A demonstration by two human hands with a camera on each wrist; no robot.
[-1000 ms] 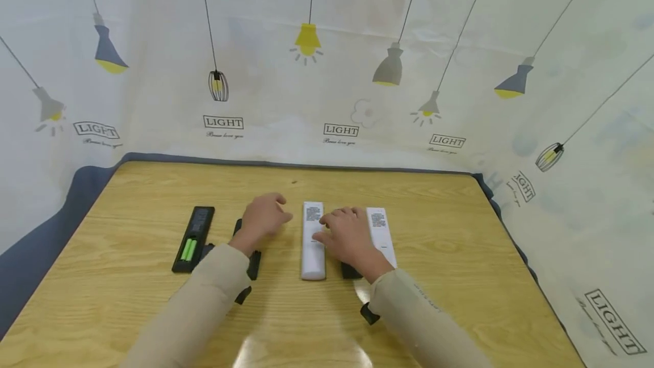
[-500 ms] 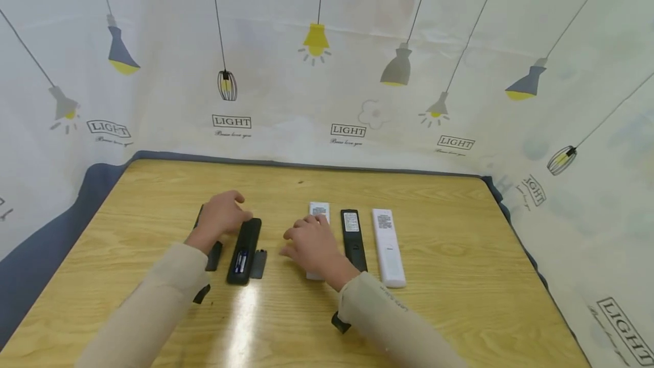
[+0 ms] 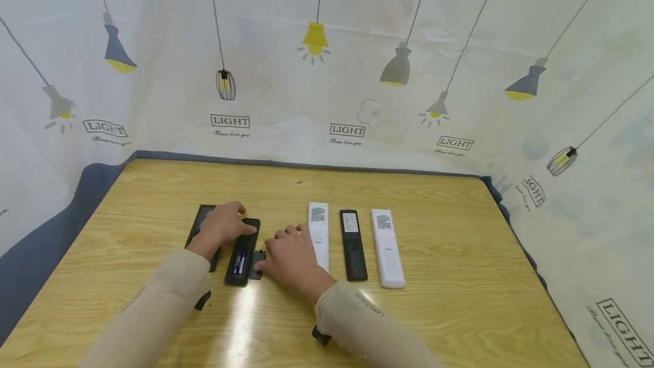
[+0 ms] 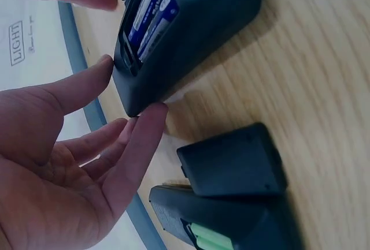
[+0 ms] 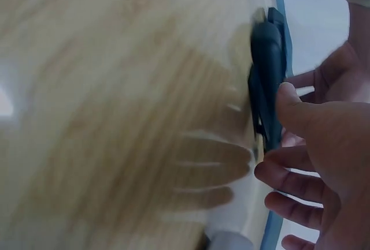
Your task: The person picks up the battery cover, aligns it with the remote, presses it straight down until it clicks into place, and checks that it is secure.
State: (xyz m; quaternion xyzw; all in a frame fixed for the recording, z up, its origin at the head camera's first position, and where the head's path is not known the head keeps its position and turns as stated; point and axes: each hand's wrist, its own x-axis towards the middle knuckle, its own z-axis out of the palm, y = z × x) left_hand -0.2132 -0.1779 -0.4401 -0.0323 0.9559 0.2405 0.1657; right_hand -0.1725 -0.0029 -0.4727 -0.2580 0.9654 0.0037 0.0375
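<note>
A black remote control (image 3: 247,243) lies back up, its battery compartment uncovered with blue batteries (image 4: 153,16) inside. My left hand (image 3: 222,227) pinches its far end, thumb (image 4: 95,77) on one edge and a finger on the other. Beside the remote's right edge lies its dark battery cover (image 3: 256,274). My right hand (image 3: 292,254) hovers over that cover with fingers spread, the thumb closest to it; nothing is in its grasp. Left of these, partly behind my left hand, is another black remote (image 4: 165,206) with green batteries (image 4: 213,238) and a loose black cover (image 4: 231,163).
To the right lie a white remote (image 3: 319,229), partly hidden by my right hand, a slim black remote (image 3: 353,251) and a second white remote (image 3: 388,251), all back up. The wooden table (image 3: 449,254) ends at a dark edge before a lamp-printed cloth (image 3: 286,101).
Both hands have moved left, away from the middle remotes. My left hand has come onto the end of the black remote, and the right hand has come to its cover.
</note>
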